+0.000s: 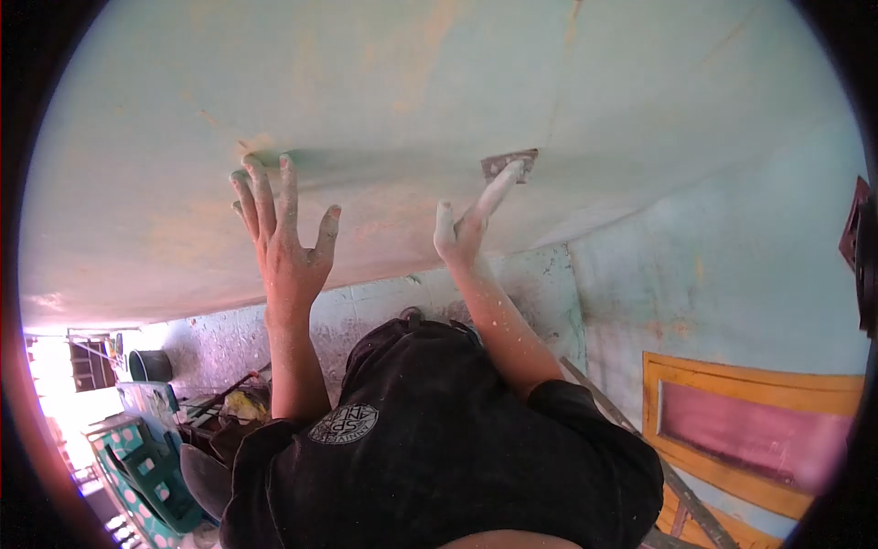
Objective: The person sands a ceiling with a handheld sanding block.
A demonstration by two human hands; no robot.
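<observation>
My left hand [291, 242] is spread open, its fingertips against or very near the pale green painted surface [384, 110]. Its fingers carry pale dust. To the right, my right hand [476, 224] reaches up to the same surface. Its outstretched fingers press a small dark piece of sandpaper [495, 167] flat against it, and its thumb stands apart. White powder coats the thumb and fingers. Light brownish patches show on the paint around both hands, and a shadow runs between them.
An orange wooden frame with a pinkish pane [750, 430] is at lower right, beside a slanting wooden pole [695, 503]. At lower left are a dark bucket [150, 365], a green plastic chair [151, 471] and piled items. A dark red object [857, 224] is at the right edge.
</observation>
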